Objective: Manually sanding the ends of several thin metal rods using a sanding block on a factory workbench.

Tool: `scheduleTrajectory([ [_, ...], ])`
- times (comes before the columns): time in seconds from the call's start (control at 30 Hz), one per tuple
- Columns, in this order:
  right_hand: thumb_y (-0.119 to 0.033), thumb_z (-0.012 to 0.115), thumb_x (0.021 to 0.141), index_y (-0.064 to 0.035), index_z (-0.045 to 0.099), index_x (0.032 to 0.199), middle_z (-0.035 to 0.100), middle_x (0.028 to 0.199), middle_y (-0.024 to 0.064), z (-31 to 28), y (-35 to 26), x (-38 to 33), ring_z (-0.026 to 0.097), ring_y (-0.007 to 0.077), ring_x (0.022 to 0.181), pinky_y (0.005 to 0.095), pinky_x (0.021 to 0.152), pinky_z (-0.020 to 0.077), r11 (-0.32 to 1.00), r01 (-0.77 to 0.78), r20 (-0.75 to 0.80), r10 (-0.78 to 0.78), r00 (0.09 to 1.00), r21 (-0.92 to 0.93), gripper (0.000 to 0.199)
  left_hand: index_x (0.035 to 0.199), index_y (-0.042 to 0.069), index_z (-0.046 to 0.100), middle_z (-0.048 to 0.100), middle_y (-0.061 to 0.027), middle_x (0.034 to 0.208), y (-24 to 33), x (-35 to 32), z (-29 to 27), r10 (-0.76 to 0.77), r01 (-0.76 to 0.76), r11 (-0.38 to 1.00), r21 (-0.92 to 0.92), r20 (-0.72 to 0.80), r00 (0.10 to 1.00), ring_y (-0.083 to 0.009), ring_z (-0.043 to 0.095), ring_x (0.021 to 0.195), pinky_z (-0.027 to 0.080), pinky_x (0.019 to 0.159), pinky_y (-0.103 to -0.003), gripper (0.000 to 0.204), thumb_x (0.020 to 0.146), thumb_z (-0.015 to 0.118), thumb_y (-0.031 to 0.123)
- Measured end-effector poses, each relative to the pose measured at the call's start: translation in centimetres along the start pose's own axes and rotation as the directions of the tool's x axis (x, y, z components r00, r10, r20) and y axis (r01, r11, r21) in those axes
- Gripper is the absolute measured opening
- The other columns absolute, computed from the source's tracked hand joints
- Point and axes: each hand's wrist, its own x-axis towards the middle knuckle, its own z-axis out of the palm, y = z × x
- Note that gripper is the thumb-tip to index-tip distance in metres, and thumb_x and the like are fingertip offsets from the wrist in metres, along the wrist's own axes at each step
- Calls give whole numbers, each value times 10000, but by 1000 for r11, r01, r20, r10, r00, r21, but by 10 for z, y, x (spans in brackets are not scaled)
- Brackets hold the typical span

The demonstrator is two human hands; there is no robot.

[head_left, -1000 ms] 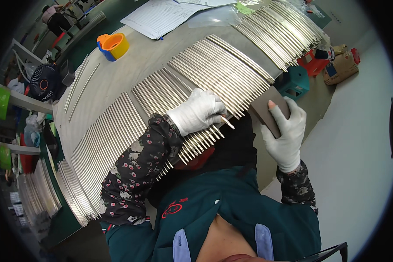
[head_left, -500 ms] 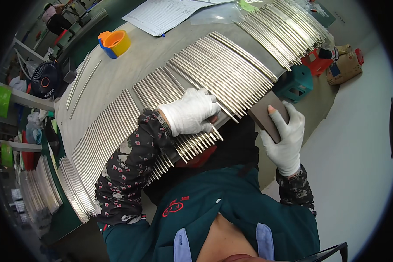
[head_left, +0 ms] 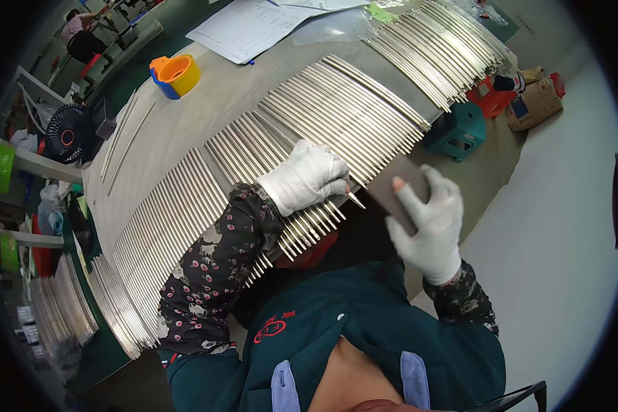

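Note:
My left hand (head_left: 305, 180), in a white glove with bare fingertips, reaches over the rows of metal rods and is closed on one thin metal rod (head_left: 356, 200). The rod's end sticks out past the fingers; the rest lies hidden under the hand. To the right, my right hand (head_left: 431, 230), gloved the same way, grips a flat grey-brown block (head_left: 395, 180), slightly blurred. The block is close to the near ends of a wide row of silvery rods (head_left: 343, 110). Below and left of my left hand lies another row of rods (head_left: 247, 145).
More rods lie at the left (head_left: 172, 199) and far right (head_left: 439, 51). A yellow-and-blue tape ring (head_left: 177, 75), paper sheets (head_left: 244, 31) and two or more loose rods (head_left: 129, 144) rest on the table. A fan (head_left: 69, 134) stands left, a teal stool (head_left: 460, 130) right.
My right hand with the block has moved left, toward my left hand. My left hand has shifted slightly right, and the rod end with it. The view has tilted a little.

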Motion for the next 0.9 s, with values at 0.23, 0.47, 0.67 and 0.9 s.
scheduleTrajectory([
  [0.23,-175,740,633,-139,597,1125,504,1165,222,-4,-19,-5,512,360,959,435,799,428,953,170,92,-198,976,252,514,752,109,601,589,-28,730,-3,0,4,0,-2,997,-78,-20,1000,-244,565,784,359,802,-406,155,845,610,233],
  [0.47,-198,753,625,-201,603,1141,489,1196,215,-2,-13,-4,502,355,999,417,826,425,971,73,138,-107,985,227,537,805,106,586,596,-26,766,0,1,-1,-27,30,998,-60,54,998,-246,561,808,334,820,-382,143,845,630,235],
  [0.67,-126,735,599,-106,600,1136,488,1192,216,-5,21,3,482,363,1011,433,856,430,999,-50,-84,51,995,19,554,869,113,588,626,-16,815,0,-2,-3,-3,3,992,-124,1,1000,-236,582,831,353,846,-394,178,822,667,266],
  [0.9,-206,754,617,-178,605,1149,512,1178,195,-1,-7,0,505,342,992,414,813,428,993,42,56,-49,997,108,553,837,118,602,613,1,797,-2,-1,3,12,-12,999,-48,-5,1000,-220,577,839,364,816,-402,158,817,671,258],
])
